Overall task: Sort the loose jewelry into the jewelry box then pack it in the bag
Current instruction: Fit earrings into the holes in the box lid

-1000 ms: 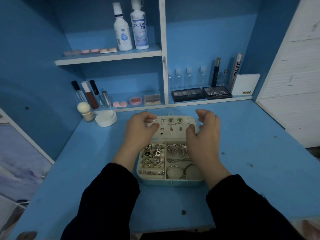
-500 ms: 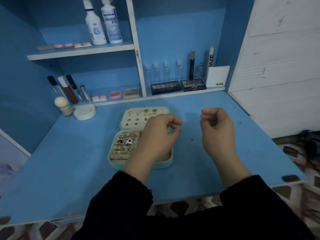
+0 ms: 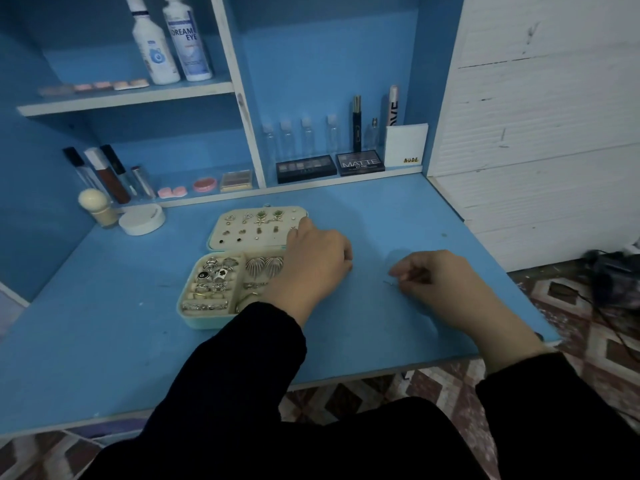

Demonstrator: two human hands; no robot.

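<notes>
Head view, the only view.

- The jewelry box (image 3: 202,322) lies open on the blue desk (image 3: 104,323), left of centre. Its lid (image 3: 249,239) lies flat behind the base.
- In the lid we see rows of small earrings (image 3: 268,216) pinned to the pale pad.
- In the base, the left compartment holds rings (image 3: 213,282) set in rolls. The right one holds two shell-shaped pieces (image 3: 263,266), with bangles partly hidden under the wrist.
- The left hand (image 3: 313,263) is over the right side of the box with its back to the camera. Its fingers are curled under, and we cannot tell whether they hold anything.
- The right hand (image 3: 433,277) is low over the desk, to the right of the box and apart from it. Its fingertips (image 3: 398,273) are drawn close together.
- A thin pale sliver (image 3: 387,282) shows just beside those fingertips. It is too small to identify, and we cannot tell whether it is pinched.
- Both arms are in black sleeves (image 3: 242,358).

Surroundings:
- A white round jar (image 3: 142,220) and a puff-topped bottle (image 3: 95,206) stand at the back left of the desk.
- The low shelf holds lip tubes (image 3: 104,174), two dark palettes (image 3: 306,168) and a white card marked NUDE (image 3: 407,145).
- The upper shelf holds two white bottles (image 3: 187,39).
</notes>
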